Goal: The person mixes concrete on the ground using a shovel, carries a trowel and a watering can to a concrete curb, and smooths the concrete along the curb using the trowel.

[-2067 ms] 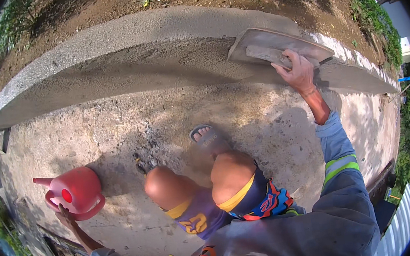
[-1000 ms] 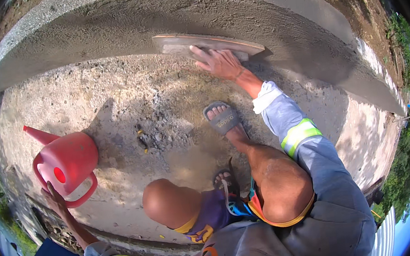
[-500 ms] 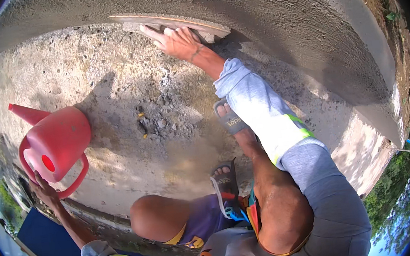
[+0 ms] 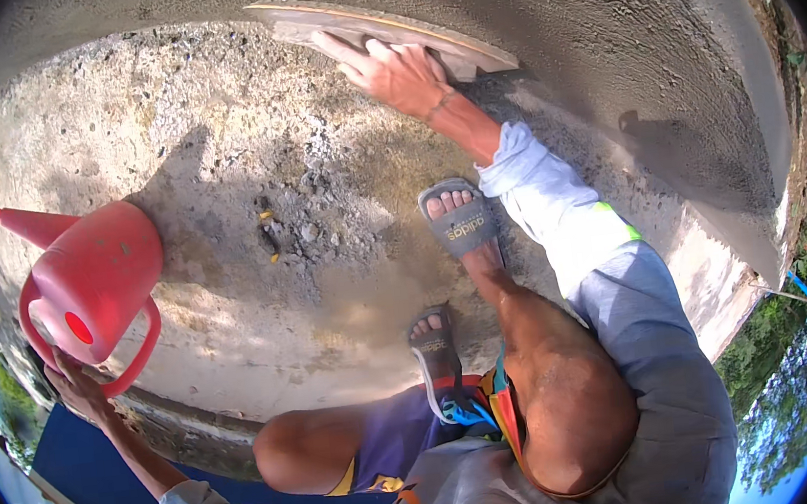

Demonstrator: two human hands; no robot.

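Observation:
My right hand is closed around the grip of a long wooden float, its index finger stretched along the back. The float's face lies against the wet grey plaster on a wall. Over at the left, a red plastic watering can stands on the ground, with its spout toward the far left. My left hand is at the can's looped handle with fingers curled against it; part of the grip is hidden.
Rough concrete ground spreads before my feet, with loose rubble in the middle. My sandalled feet are close to the wall. A dark blue panel lies beyond the ledge at lower left. Greenery borders the right.
The float and my right hand have slid rightward along the plaster. My view has shifted slightly; my left hand remains at the watering can's handle.

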